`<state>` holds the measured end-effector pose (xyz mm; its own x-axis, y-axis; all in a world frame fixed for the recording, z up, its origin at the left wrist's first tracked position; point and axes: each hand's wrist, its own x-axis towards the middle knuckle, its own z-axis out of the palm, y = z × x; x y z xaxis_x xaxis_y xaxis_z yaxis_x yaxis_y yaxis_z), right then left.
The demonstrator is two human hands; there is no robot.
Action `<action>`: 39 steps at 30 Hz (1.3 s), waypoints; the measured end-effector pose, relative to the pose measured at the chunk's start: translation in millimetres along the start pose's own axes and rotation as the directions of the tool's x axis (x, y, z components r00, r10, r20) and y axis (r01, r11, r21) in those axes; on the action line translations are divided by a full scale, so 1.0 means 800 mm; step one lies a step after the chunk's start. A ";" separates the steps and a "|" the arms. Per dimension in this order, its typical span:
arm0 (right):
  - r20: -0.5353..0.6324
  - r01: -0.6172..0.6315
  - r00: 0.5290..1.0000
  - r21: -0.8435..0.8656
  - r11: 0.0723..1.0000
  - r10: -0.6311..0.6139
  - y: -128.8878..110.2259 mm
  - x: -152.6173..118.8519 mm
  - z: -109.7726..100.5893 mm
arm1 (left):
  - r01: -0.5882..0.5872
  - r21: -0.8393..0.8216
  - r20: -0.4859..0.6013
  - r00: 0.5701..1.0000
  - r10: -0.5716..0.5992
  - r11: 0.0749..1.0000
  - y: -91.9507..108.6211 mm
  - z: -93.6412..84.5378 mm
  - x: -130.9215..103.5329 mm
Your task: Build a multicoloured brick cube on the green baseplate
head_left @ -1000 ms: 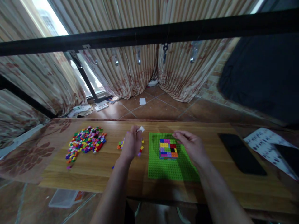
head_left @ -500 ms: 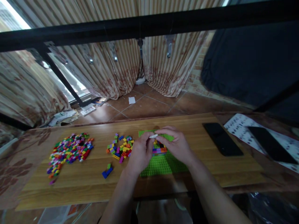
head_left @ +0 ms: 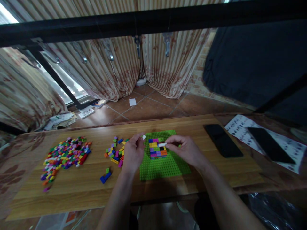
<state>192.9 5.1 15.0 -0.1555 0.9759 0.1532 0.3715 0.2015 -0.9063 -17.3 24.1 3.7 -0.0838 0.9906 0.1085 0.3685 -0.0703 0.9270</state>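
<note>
On the green baseplate (head_left: 165, 169) stands a low block of stacked bricks (head_left: 154, 153) in several colours, with a dark gap in its top. My right hand (head_left: 185, 150) pinches the right end of a long white brick (head_left: 162, 145), which is at the top of the stack; whether it is pressed down I cannot tell. Left of the stack, my left hand (head_left: 134, 150) is closed, thumb and forefinger pinching a small white brick (head_left: 144, 137). Part of the nearer brick pile is hidden behind the left hand.
A large pile of mixed bricks (head_left: 66, 153) lies at the table's left. Between it and my left hand is a smaller pile (head_left: 116, 153), with blue bricks (head_left: 105, 177) in front. A black phone (head_left: 223, 140) lies right; a second dark device (head_left: 271, 145) rests on a printed sheet (head_left: 242, 124).
My hands were together over the stack around white pieces. They have parted: the left moved left with a small white brick, the right holds a long white brick at the stack. The view shifted slightly.
</note>
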 end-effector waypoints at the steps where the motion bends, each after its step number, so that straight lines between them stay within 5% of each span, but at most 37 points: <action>1: 0.004 0.003 1.000 -0.031 1.000 -0.002 0.000 0.000 0.002 | 0.013 -0.007 0.006 1.000 -0.013 1.000 -0.001 0.001 0.000; 13: -0.052 0.065 0.995 -0.251 0.966 -0.080 0.000 0.006 0.012 | -0.033 0.117 0.082 0.996 0.023 0.993 0.007 0.005 -0.002; 20: -0.081 -0.028 0.996 -0.062 0.998 0.023 0.013 0.010 0.019 | -0.043 0.118 0.118 0.993 0.029 0.992 0.008 0.012 -0.003; 27: -0.127 -0.081 0.987 0.115 0.990 0.096 0.025 0.015 0.026 | 0.072 -0.020 0.150 0.986 -0.068 0.997 0.010 0.019 -0.004; 39: -0.151 -0.133 0.973 0.242 0.961 0.173 0.019 0.019 0.029 | 0.161 -0.016 0.114 0.981 -0.158 0.987 0.002 0.035 -0.002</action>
<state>175.2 20.7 -5.6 0.0515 0.9973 0.0518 0.1565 0.0431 -0.9867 9.1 25.8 -4.9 -0.0351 0.9961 -0.0813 0.3350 0.0883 0.9381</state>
